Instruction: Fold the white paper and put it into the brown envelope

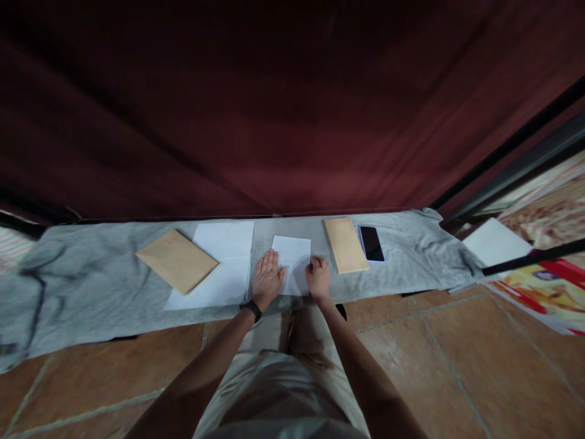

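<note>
A small folded white sheet lies on the grey cloth in front of me. My left hand rests flat on its left edge, fingers stretched out together. My right hand presses on its right edge with the fingers curled down onto the paper. A dark band circles my left wrist.
Left of the sheet lie larger white papers and a brown envelope. To the right lie another brown envelope and a dark phone. A dark red curtain hangs behind. More paper and printed sheets lie at far right on the tiled floor.
</note>
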